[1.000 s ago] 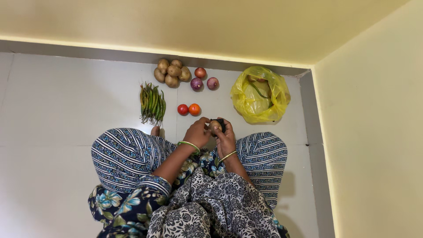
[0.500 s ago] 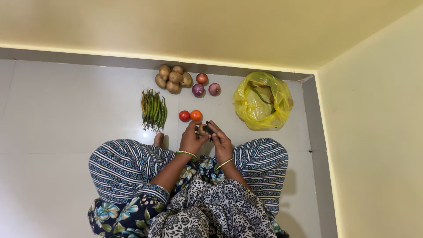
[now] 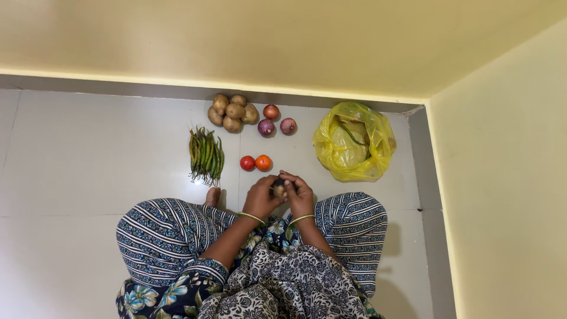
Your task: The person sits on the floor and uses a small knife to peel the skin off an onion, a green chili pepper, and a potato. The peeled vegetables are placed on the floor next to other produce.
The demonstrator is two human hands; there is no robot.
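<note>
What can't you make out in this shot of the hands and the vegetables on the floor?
Head view:
- Small brownish thing between left hand and right hand: mostly covered by fingers, kind unclear.
- Dark item against it: too small to identify.
- Yellow bag contents: veiled by the plastic.
- Lower body: cut off by bottom edge.

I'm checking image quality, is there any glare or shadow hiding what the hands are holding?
Head view: a small glare spot on the floor tile beside the green chillies; left hand and right hand sharp, but the small brownish item between them is shaded and mostly covered.
</note>
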